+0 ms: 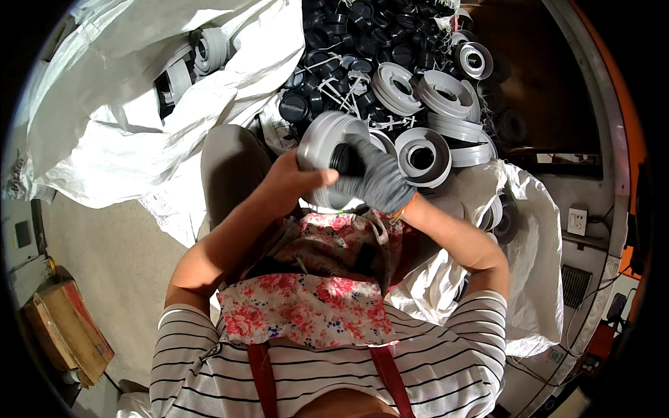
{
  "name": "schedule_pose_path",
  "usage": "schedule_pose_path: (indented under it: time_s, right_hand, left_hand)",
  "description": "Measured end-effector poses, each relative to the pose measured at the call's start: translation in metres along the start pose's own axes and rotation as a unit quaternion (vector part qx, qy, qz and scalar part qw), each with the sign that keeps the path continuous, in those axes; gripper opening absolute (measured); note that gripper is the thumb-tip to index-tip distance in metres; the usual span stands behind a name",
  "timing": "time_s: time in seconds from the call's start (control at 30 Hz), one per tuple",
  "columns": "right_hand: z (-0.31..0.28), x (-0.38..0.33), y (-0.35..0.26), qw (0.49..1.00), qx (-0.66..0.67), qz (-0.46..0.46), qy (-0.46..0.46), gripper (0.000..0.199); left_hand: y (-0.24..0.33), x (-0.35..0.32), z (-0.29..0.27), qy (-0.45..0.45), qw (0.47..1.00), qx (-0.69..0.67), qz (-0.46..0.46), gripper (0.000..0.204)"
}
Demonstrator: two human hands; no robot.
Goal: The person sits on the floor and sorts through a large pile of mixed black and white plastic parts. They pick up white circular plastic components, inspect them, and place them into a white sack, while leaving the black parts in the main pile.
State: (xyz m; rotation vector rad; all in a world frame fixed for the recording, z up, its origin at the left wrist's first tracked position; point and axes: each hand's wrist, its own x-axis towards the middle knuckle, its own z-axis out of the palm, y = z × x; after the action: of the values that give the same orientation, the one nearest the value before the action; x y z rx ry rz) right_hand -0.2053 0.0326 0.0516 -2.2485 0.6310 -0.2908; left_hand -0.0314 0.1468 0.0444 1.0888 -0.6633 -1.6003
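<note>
I have one view only: the head camera, worn on the person's head, looking steeply down over the striped shirt point(320, 362) at close range, facing the far pile of grey rings point(446, 97). Edges bend with fisheye.

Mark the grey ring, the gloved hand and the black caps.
grey ring point(322, 136), head view, upper rim.
gloved hand point(375, 177), head view, back of right hand.
black caps point(380, 28), head view, pile middle.
</note>
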Motion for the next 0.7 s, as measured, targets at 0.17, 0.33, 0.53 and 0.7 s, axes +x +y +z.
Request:
schedule_pose_path:
  time_s: [0.17,0.33,0.53,0.7]
  right_hand:
    - [-0.008,0.023,0.033,0.937,0.246,0.219,-0.118,0.062]
    - [-0.018,0.012,0.114,0.898,-0.390,0.194,-0.067,0.079]
    - [-0.039,0.041,0.086,0.896,-0.357,0.214,-0.153,0.059]
    - [-0.050,0.056,0.069,0.982,0.005,0.180,-0.048,0.052]
  left_hand:
    - [0.033,0.001,-0.017,0.201,0.858,0.435,0.183,0.097]
    - [0.103,0.005,-0.030,0.344,0.694,0.488,0.402,0.106]
    - [-0.008,0.027,-0.021,0.198,0.955,0.149,0.161,0.099]
    - [-0.014,0.048,-0.015,0.014,0.944,-0.323,-0.071,0.052]
